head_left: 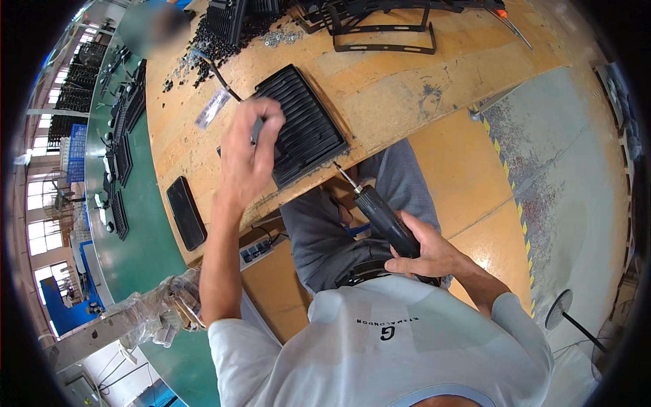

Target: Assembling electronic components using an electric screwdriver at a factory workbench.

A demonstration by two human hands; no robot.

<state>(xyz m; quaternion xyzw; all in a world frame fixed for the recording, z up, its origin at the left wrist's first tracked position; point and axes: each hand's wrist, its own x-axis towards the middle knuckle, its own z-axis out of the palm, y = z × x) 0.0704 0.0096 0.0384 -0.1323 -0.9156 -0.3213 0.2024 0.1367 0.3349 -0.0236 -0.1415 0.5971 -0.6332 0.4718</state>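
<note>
A black finned lamp housing [305, 112] lies fins up near the front edge of the wooden table. Over its left side is my left hand [251, 146], fingers curled together; a greyish bit shows between them, too small to name. A dark cable [227, 85] runs from beside that hand toward the far left and ends in coloured wires. My right hand [424, 247] is wrapped round a black electric screwdriver [386, 220], held in front of the table edge over my lap. Its bit points up and left, close to the housing's near right corner and apart from it.
A black phone [186, 214] and a clear printed strip [213, 108] lie on the table [380, 102]. Loose black screws [203, 61], washers [281, 39] and black brackets [383, 47] occupy the far side. An orange-handled screwdriver [515, 28] lies far right. A green belt [129, 271] carries several lamps at left.
</note>
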